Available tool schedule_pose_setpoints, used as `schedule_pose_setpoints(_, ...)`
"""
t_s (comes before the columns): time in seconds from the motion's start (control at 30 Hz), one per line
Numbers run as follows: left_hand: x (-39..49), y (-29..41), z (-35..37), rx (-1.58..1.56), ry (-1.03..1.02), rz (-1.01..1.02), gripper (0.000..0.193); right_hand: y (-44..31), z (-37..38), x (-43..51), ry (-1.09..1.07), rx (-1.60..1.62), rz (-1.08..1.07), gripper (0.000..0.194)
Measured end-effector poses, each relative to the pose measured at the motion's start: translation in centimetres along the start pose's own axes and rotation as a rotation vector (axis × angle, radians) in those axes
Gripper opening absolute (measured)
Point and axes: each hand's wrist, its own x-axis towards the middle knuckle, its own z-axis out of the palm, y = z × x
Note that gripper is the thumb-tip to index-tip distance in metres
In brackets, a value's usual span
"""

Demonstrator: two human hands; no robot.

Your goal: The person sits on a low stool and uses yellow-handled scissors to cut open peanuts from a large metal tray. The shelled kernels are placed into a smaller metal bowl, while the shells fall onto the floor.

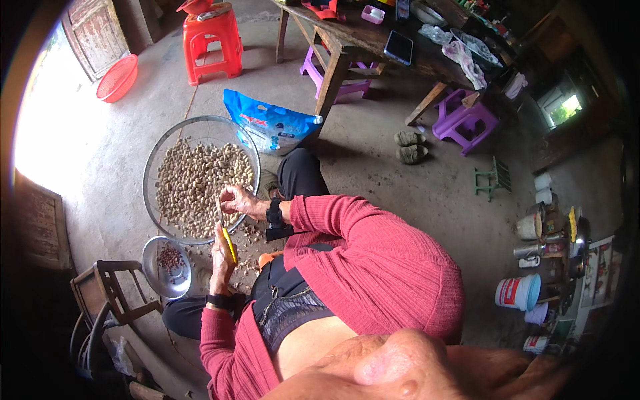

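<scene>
My left hand (221, 260) grips a yellow-handled hand tool (230, 246), scissors or pliers, whose metal end points up toward the other hand. The fingers of my right hand (240, 201) are bent together at that metal end; whatever lies between them is too small to make out. Both hands are over the near rim of a wide, round wire-rimmed basket (165, 140). Unshelled peanuts (197, 180) cover much of its bottom. Beside it on the floor, a metal basin (177, 287) holds reddish shelled kernels (171, 258).
A blue plastic bag (275, 127) stands against the basket's far side. Broken shells (247, 250) litter the floor by my legs. A wooden chair (110, 290) is close on the left. Farther off are a red stool (212, 45), a wooden table (345, 37) and purple stools (465, 120).
</scene>
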Motion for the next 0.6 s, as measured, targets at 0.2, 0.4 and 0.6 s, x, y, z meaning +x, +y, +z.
schedule_pose_setpoints(0.2, 1.2, -2.5, 0.6, 0.291, -0.012, 0.125, 0.075, 0.0, -0.1, -0.3, 0.034, -0.025, 0.007, 0.015)
schedule_pose_setpoints(0.4, -0.4, 6.4, -0.2, 0.394, 0.046, 0.222, 0.07, 0.0, -0.4, 0.2, 0.026, -0.042, -0.027, 0.014)
schedule_pose_setpoints(0.6, -1.3, 9.6, 0.2, 0.323, 0.068, 0.061, 0.05, 0.6, -0.6, 0.0, -0.014, 0.005, 0.031, 0.012)
